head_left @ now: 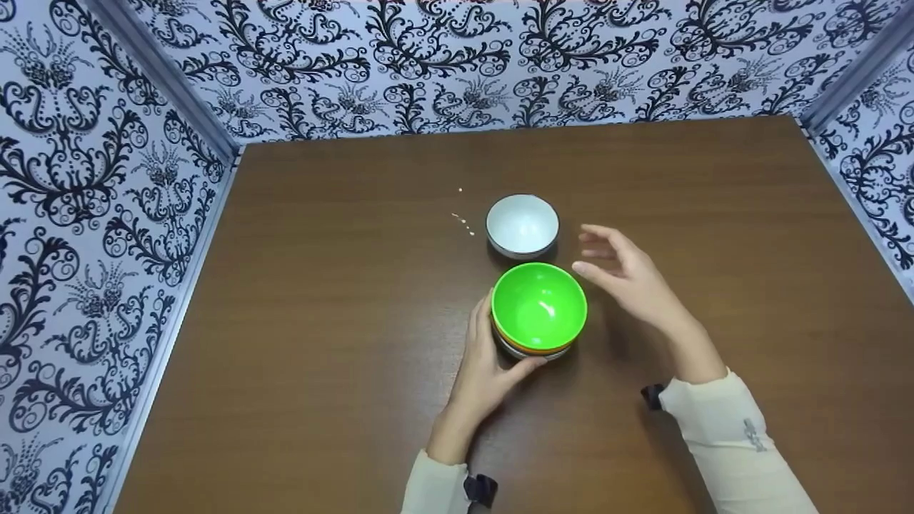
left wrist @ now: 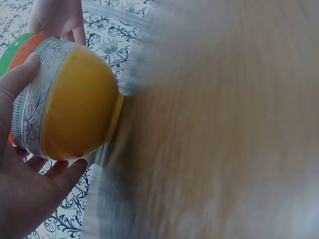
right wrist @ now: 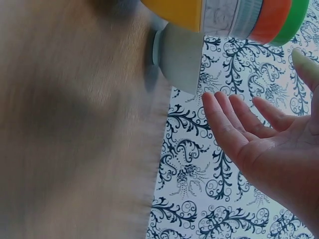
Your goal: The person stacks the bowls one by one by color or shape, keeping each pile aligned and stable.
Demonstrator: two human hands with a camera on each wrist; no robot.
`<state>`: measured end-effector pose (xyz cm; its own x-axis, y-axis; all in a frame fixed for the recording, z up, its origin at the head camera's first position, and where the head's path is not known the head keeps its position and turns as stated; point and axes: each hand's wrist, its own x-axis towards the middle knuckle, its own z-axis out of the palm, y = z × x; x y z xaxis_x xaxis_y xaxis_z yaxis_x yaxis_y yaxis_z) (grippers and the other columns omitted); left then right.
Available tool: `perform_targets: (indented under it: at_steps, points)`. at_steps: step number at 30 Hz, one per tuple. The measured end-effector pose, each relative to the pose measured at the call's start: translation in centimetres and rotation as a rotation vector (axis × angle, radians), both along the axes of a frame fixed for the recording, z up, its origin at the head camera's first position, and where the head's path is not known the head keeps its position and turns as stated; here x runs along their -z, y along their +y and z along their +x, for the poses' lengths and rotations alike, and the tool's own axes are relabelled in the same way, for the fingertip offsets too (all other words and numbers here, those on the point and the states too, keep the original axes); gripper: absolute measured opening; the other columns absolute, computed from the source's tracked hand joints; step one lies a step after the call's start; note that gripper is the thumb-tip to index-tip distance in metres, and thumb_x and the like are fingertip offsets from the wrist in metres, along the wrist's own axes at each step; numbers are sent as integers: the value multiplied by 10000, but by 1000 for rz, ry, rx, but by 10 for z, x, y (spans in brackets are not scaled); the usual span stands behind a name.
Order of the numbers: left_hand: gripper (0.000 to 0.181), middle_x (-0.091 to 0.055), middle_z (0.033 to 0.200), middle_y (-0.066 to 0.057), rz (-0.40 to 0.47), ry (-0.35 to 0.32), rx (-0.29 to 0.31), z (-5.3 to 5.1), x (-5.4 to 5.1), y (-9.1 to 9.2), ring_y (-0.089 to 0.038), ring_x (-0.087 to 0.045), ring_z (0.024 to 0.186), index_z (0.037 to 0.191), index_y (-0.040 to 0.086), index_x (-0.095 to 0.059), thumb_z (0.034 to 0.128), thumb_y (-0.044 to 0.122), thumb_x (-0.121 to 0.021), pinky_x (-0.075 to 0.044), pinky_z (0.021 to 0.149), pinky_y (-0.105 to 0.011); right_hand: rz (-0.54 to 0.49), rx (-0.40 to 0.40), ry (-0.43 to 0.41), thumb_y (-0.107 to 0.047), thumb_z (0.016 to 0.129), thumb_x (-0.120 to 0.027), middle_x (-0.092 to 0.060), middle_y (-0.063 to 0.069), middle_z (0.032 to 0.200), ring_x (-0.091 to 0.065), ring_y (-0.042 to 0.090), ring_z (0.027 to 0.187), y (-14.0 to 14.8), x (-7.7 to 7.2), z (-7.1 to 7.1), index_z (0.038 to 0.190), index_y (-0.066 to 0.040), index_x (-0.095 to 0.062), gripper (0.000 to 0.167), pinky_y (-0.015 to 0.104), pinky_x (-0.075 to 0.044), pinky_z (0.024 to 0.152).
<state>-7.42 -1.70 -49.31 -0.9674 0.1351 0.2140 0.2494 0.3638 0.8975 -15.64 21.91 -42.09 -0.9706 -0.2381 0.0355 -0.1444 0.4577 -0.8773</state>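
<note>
A stack of nested bowls stands near the middle of the table, with a green bowl (head_left: 539,307) on top and an orange bowl (left wrist: 21,52) under it. Lower down come a white band with leaf drawings (left wrist: 42,99) and a yellow base (left wrist: 82,104). My left hand (head_left: 485,371) grips the stack from its left and near side, thumb and fingers spread around it. Just behind the stack sits a white bowl (head_left: 523,225), upright and apart from my hands. To the right of both, my right hand (head_left: 628,275) hovers with loosely bent fingers and holds nothing.
Several small pale specks (head_left: 464,223) lie left of the white bowl on the brown wooden table (head_left: 321,321). Walls with black-and-white scroll patterns (head_left: 443,64) border the table at the back and both sides.
</note>
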Motion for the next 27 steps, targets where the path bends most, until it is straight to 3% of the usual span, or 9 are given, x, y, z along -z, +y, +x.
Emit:
perform_targets:
  at_steps: [5, 12, 19, 27]
  points:
    - [1075, -320, 1564, -112, 13, -5, -1, -1, 1, 0, -263, -351, 1445, 1561, 91, -216, 756, 393, -862, -351, 1186, -507, 23, 3, -9, -243, 971, -656, -533, 176, 1408, -554, 357, 1300, -2, 3, -13, 1479, -60, -417, 590, 477, -489, 1051]
    - [1085, -305, 1579, -69, 33, -25, 1, -2, 2, 0, -242, -338, 1455, 1570, 143, -205, 747, 384, -871, -343, 1189, -507, 28, -2, -66, -296, 977, -642, -497, 206, 1440, -536, 372, 1322, -3, 13, -30, 1488, -61, -398, 613, 532, -471, 1073]
    - [1085, -307, 1579, -86, 33, -33, -6, -2, 1, 2, -249, -338, 1457, 1566, 119, -212, 746, 382, -872, -338, 1194, -503, 4, -5, -129, -256, 1003, -601, -484, 210, 1442, -555, 357, 1300, -3, 17, -49, 1495, -21, -364, 595, 409, -548, 988]
    - [1078, -312, 1573, -80, 41, -50, -3, 0, 0, 2, -249, -343, 1449, 1563, 125, -216, 744, 361, -876, -347, 1187, -506, -38, -30, -208, -242, 1010, -584, -429, 253, 1469, -504, 391, 1327, -9, 21, -61, 1515, 14, -315, 626, 500, -508, 1040]
